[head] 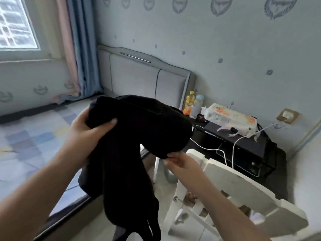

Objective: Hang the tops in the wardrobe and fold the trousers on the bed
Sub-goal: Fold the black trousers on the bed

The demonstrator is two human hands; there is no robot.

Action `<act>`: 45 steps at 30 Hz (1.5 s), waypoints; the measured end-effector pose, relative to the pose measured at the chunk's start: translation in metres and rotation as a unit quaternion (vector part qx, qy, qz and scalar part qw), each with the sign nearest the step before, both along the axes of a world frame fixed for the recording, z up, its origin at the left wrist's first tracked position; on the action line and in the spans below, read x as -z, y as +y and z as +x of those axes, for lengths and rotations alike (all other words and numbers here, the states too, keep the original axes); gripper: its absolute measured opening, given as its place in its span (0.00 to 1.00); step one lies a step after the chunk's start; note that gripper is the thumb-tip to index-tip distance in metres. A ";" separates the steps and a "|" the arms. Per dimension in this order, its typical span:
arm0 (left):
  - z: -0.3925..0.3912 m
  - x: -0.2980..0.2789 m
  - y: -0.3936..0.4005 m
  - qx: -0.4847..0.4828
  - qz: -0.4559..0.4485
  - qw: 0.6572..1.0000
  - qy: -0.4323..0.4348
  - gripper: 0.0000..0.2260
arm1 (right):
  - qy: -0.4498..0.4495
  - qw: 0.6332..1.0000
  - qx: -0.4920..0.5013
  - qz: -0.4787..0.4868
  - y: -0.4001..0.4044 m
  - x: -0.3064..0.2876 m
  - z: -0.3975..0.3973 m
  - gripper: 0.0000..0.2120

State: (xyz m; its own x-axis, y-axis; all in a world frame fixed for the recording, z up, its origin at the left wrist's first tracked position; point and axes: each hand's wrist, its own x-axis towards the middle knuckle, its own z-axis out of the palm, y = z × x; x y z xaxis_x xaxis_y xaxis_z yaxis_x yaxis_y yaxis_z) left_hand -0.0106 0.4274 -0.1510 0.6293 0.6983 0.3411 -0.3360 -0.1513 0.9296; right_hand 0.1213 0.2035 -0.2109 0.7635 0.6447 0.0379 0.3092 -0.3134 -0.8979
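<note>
The black, soft fabric garment (132, 153) hung in the air beside the bed with its pastel checked cover (34, 141), above the white folding chair (234, 192), its lower part drooping toward the floor. The left hand (86, 131) gripped its upper bunch, thumb pressed over the cloth, while the right hand (180, 160) pinched its lower right edge between the fingertips.

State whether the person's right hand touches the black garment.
Touching. The head view shows the right hand pinching the lower edge of the black garment, fingertips on the fabric with no gap.
</note>
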 end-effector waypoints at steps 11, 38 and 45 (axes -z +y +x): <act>-0.146 -0.019 0.152 -0.081 -0.040 0.996 0.005 0.12 | 0.224 0.948 -0.218 0.057 0.202 -0.019 -0.086 0.21; -0.255 -0.084 0.346 -0.270 0.463 0.832 0.146 0.33 | 0.368 0.814 -0.369 0.257 0.523 -0.152 -0.221 0.15; -0.210 -0.133 0.412 -0.329 0.615 0.703 0.141 0.14 | 0.280 0.828 -0.453 0.178 0.587 -0.172 -0.180 0.14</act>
